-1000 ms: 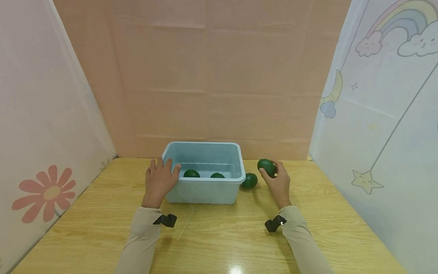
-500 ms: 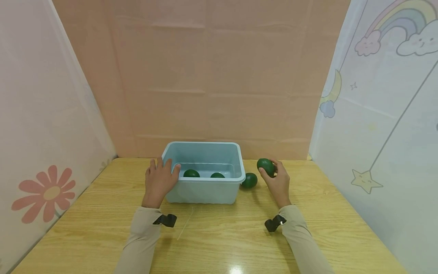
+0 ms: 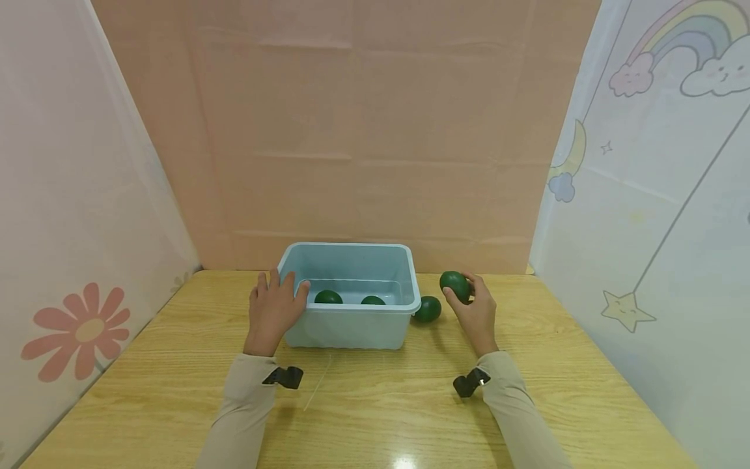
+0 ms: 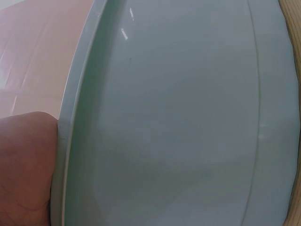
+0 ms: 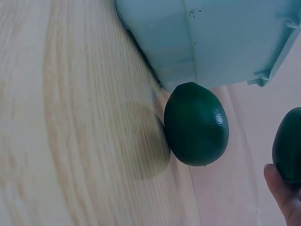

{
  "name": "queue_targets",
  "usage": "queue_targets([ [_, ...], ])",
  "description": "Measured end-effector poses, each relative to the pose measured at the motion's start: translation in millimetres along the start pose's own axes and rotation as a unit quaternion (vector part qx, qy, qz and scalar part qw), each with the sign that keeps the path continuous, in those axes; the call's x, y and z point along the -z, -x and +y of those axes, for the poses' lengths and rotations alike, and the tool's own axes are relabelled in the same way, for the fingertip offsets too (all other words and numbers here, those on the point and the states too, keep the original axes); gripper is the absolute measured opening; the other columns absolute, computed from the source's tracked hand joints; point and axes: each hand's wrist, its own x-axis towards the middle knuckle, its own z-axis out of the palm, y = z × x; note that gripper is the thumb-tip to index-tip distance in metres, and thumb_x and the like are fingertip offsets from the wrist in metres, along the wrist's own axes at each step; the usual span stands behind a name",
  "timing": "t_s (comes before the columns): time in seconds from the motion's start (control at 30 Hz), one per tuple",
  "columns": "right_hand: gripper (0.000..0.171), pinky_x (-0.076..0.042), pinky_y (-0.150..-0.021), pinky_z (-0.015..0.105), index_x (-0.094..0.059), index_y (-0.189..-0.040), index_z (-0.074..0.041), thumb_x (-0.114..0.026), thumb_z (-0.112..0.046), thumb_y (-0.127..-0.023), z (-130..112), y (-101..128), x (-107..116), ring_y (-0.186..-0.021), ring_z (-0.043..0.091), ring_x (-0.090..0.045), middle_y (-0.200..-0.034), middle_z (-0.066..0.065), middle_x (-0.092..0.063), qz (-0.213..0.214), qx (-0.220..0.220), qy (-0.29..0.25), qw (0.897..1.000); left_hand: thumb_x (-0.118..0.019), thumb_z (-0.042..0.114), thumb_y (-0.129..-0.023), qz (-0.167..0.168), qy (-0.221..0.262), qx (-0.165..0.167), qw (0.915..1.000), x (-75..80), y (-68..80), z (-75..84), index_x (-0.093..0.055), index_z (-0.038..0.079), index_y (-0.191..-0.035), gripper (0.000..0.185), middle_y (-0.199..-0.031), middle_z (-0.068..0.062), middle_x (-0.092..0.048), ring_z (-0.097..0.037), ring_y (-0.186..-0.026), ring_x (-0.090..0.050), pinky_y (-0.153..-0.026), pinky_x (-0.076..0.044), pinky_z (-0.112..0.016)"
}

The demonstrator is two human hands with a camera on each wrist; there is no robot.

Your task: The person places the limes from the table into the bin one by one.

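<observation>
Your left hand [image 3: 273,314] rests with fingers spread at the left end of the blue bin [image 3: 346,329]. Your right hand [image 3: 477,312] pinches a green fruit [image 3: 454,286] above the table [image 3: 375,404], right of the bin. A second fruit [image 3: 429,309] lies by the bin's right side; two more fruits [image 3: 328,297] show inside, behind the near wall.

Tabletop booth [image 3: 363,130] with cartoon-printed side walls [image 3: 662,195]

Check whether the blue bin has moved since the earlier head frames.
No. In the head view, the blue bin sits in the same place against the back edge of the wooden table, so there is no direction to report.
</observation>
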Motion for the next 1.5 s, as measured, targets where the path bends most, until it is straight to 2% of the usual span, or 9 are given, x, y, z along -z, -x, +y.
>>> queue_targets([
  [0.27,0.051,-0.046,-0.067,0.019,-0.061,-0.129,-0.002,-0.081,-0.022,-0.086,0.9,-0.6,-1.4,-0.095,0.030,-0.065,-0.110,0.018,-0.068,0.003,0.005,-0.003,1.000,-0.035,0.040,-0.107,-0.001,-0.001,0.000,1.0000,-0.9,-1.2,-1.4,-0.041,-0.004,-0.149,0.061,-0.157,-0.036,-0.019,-0.057,-0.145,-0.007,-0.112,-0.017,-0.069],
  [0.63,0.050,-0.048,-0.067,0.023,-0.061,-0.128,-0.002,-0.081,-0.021,-0.086,-1.0,-0.7,-1.9,-0.094,0.030,-0.065,-0.110,0.019,-0.068,0.004,0.013,0.002,1.000,-0.035,0.039,-0.107,-0.004,-0.001,0.002,1.0000,-0.1,-0.5,-1.2,-0.040,-0.004,-0.149,0.060,-0.157,-0.037,-0.019,-0.058,-0.145,-0.007,-0.112,-0.016,-0.069],
  [0.87,0.051,-0.046,-0.067,0.018,-0.061,-0.129,-0.001,-0.081,-0.022,-0.086,-0.6,-1.7,-2.8,-0.094,0.027,-0.065,-0.110,0.017,-0.068,0.003,0.014,0.004,1.000,-0.035,0.039,-0.107,-0.006,0.001,0.002,1.0000,-0.4,-0.8,-1.7,-0.039,-0.004,-0.150,0.061,-0.157,-0.037,-0.017,-0.058,-0.145,-0.006,-0.112,-0.016,-0.069],
  [1.13,0.050,-0.048,-0.066,0.020,-0.061,-0.128,0.000,-0.080,-0.021,-0.086,-1.3,-0.9,-3.1,-0.092,0.028,-0.064,-0.109,0.018,-0.068,0.008,0.023,-0.002,1.000,-0.035,0.039,-0.107,-0.005,0.001,0.000,1.0000,-0.9,-0.8,-2.3,-0.039,-0.004,-0.150,0.060,-0.156,-0.038,-0.018,-0.058,-0.145,-0.006,-0.112,-0.016,-0.069],
  [1.5,0.051,-0.045,-0.067,0.016,-0.061,-0.130,-0.004,-0.080,-0.024,-0.087,-2.5,-2.3,-2.7,-0.095,0.026,-0.065,-0.111,0.016,-0.068,0.005,0.017,-0.003,1.000,-0.035,0.039,-0.107,0.000,-0.002,0.003,1.0000,-0.8,-0.8,-1.4,-0.041,-0.004,-0.149,0.060,-0.156,-0.036,-0.020,-0.057,-0.145,-0.008,-0.112,-0.017,-0.069],
])
